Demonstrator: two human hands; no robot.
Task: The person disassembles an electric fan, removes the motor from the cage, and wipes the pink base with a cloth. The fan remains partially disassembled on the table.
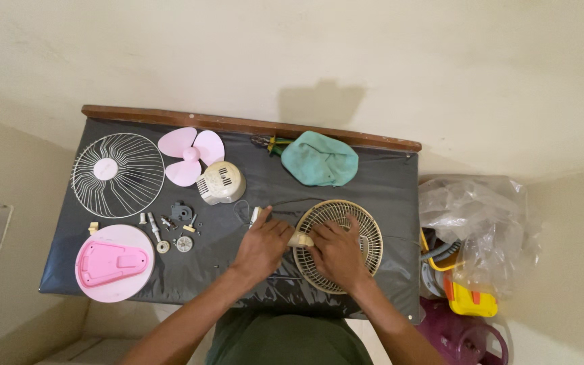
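head view looks straight down on a dark-covered table (238, 270) with a small fan taken to pieces on it. both hands meet near the front edge, right of centre. the right hand (336, 253) lies flat with fingers spread on the beige rear grille (339, 245), which rests flat on the table under it; the hand covers the grille's left and middle part. the left hand (263, 245) sits just left of the grille, fingers curled together toward a small beige piece (301, 239) at the grille's left rim, touching it as far as can be told; whether it is truly pinched cannot be told. so the piece lies between the two hands, nearer the left fingertips, with the grille running off to the right.

open cloth lies left of the left hand, before the small screws and parts (174, 230). farther left are the pink round base (113, 263), the wire front guard (117, 174), the pink blade (190, 155) and the cream motor housing (222, 182). a teal cloth (320, 159) lies beyond the grille. the grille sits close to the table's right edge, where plastic bags (474, 223) crowd in.
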